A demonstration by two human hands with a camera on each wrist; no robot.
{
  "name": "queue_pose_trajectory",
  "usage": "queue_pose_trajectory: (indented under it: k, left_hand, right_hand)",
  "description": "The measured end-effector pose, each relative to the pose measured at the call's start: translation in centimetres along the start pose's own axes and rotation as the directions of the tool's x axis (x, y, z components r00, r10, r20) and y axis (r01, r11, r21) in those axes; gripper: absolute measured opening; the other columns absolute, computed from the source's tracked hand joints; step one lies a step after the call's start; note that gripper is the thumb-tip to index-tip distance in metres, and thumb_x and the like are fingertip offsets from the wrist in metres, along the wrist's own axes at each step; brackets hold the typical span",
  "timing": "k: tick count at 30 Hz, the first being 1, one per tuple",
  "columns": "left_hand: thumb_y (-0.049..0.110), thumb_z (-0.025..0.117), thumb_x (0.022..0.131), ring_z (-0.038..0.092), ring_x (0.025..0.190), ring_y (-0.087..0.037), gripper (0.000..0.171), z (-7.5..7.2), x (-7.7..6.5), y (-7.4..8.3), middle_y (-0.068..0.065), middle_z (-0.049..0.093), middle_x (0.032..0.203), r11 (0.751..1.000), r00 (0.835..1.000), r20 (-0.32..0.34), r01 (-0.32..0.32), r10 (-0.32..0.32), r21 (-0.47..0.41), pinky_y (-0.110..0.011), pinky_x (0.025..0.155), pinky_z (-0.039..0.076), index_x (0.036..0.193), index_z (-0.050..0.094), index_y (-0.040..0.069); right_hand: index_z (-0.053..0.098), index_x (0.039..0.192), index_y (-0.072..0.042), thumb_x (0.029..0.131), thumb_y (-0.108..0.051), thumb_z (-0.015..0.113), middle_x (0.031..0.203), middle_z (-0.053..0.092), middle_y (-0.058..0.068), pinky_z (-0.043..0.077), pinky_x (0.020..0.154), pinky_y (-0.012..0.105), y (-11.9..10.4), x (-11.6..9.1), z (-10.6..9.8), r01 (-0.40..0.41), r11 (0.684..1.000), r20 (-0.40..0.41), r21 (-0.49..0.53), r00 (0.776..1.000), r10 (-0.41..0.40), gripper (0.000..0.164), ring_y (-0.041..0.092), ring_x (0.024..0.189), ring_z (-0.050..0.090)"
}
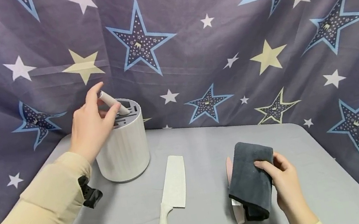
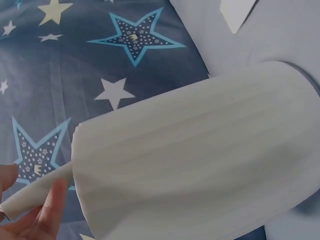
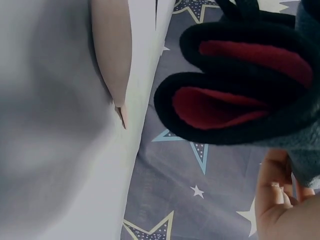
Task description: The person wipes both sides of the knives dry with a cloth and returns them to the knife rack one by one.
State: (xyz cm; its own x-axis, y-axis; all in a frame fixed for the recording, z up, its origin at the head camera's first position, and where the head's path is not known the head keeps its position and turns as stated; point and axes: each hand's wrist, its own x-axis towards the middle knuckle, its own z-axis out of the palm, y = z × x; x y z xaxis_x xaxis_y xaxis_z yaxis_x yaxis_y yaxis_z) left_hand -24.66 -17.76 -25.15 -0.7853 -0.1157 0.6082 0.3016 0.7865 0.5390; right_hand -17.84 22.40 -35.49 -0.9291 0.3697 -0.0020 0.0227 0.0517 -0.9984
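Observation:
My left hand (image 1: 87, 125) pinches a white handle (image 1: 114, 103) that leans out of the slotted top of a round white knife block (image 1: 123, 151). Whatever the handle belongs to is hidden inside the block. In the left wrist view, fingertips touch both sides of the handle (image 2: 37, 194). My right hand (image 1: 287, 185) grips a folded dark grey cloth (image 1: 253, 171), thumb on top. Red lining shows in the folds of the cloth (image 3: 235, 132) in the right wrist view. A pink knife (image 1: 239, 213) lies partly hidden behind the cloth.
Between the hands, a white cleaver (image 1: 174, 182) lies on the grey table (image 1: 201, 156), blade pointing away and handle toward me. A dark star-patterned curtain (image 1: 190, 70) hangs behind the table and along its sides.

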Motion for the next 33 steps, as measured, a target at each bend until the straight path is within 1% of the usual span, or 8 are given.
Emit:
queue_pose_trajectory:
  k: [6,10,12,16,18,21,28,33]
  left_hand:
    - [0.03,0.064,0.096,0.066,0.094,-0.034,0.062,0.1,-0.9,0.2,-0.024,0.053,0.132,0.999,0.998,-0.045,0.042,-0.043,-0.017,-0.052,0.085,0.045,0.151,0.037,0.017]
    - [0.033,0.065,0.095,0.064,0.094,-0.031,0.062,0.3,-1.6,0.2,-0.024,0.04,0.132,0.994,0.991,-0.091,0.096,-0.101,-0.055,-0.045,0.085,0.045,0.15,0.039,0.019]
    - [0.034,0.065,0.095,0.061,0.092,-0.029,0.061,0.5,-2.0,0.3,-0.023,0.036,0.128,0.993,0.986,-0.123,0.105,-0.112,-0.063,-0.04,0.082,0.043,0.148,0.04,0.018]
    - [0.033,0.066,0.094,0.054,0.086,-0.03,0.054,1.2,-3.3,0.6,-0.022,0.04,0.12,0.996,0.978,-0.189,0.076,-0.084,-0.045,-0.041,0.072,0.038,0.141,0.048,0.013]
    - [0.033,0.067,0.094,0.053,0.084,-0.031,0.049,1.9,-4.0,0.9,-0.02,0.045,0.114,0.998,0.98,-0.193,0.049,-0.054,-0.027,-0.043,0.066,0.038,0.135,0.053,0.011]
    - [0.031,0.069,0.093,0.052,0.08,-0.032,0.043,3.2,-5.2,1.5,-0.017,0.051,0.105,1.0,0.985,-0.172,-0.002,0.0,-0.011,-0.045,0.061,0.038,0.128,0.057,0.009]
    - [0.029,0.073,0.09,0.049,0.065,-0.02,0.037,6.3,-8.3,2.3,-0.007,0.059,0.094,0.997,0.995,-0.068,-0.073,0.072,-0.003,-0.036,0.057,0.039,0.12,0.063,0.009]
    - [0.027,0.075,0.088,0.052,0.067,-0.019,0.035,8.5,-10.3,2.4,-0.005,0.06,0.09,0.994,0.994,-0.008,-0.106,0.106,-0.005,-0.035,0.058,0.043,0.115,0.065,0.007]
  right_hand:
    - [0.07,0.096,-0.027,0.086,-0.013,0.074,0.087,0.064,-0.008,0.055,0.064,0.026,0.1,0.3,-0.6,-0.002,1.0,0.004,0.01,1.0,0.002,0.018,0.009,0.074,0.063]
    - [0.07,0.095,-0.027,0.087,-0.011,0.072,0.085,0.064,-0.01,0.055,0.064,0.026,0.1,0.4,-0.8,-0.008,1.0,-0.005,0.023,1.0,0.008,0.018,0.008,0.074,0.063]
    - [0.07,0.094,-0.027,0.087,-0.01,0.072,0.084,0.064,-0.011,0.055,0.065,0.026,0.1,0.5,-0.9,-0.011,0.999,-0.009,0.032,1.0,0.012,0.019,0.008,0.074,0.063]
    - [0.07,0.093,-0.027,0.088,-0.01,0.072,0.085,0.064,-0.012,0.055,0.065,0.026,0.2,0.5,-1.0,-0.023,0.998,-0.014,0.058,1.0,0.024,0.018,0.008,0.075,0.063]
    - [0.07,0.093,-0.026,0.088,-0.009,0.071,0.085,0.064,-0.012,0.055,0.065,0.026,0.2,0.5,-1.1,-0.031,0.997,-0.019,0.075,0.999,0.032,0.018,0.008,0.075,0.063]
    - [0.07,0.094,-0.026,0.088,-0.009,0.071,0.085,0.064,-0.011,0.054,0.065,0.026,0.3,0.6,-1.2,-0.04,0.995,-0.024,0.095,0.999,0.042,0.018,0.008,0.075,0.063]
    - [0.07,0.094,-0.023,0.088,-0.008,0.071,0.083,0.064,-0.009,0.052,0.062,0.025,0.3,0.6,-1.0,-0.046,0.99,-0.044,0.132,0.998,0.052,0.016,0.008,0.068,0.061]
    - [0.07,0.094,-0.022,0.087,-0.007,0.07,0.081,0.063,-0.009,0.051,0.059,0.024,0.3,0.6,-0.7,-0.057,0.986,-0.044,0.158,0.997,0.064,0.017,0.007,0.066,0.059]
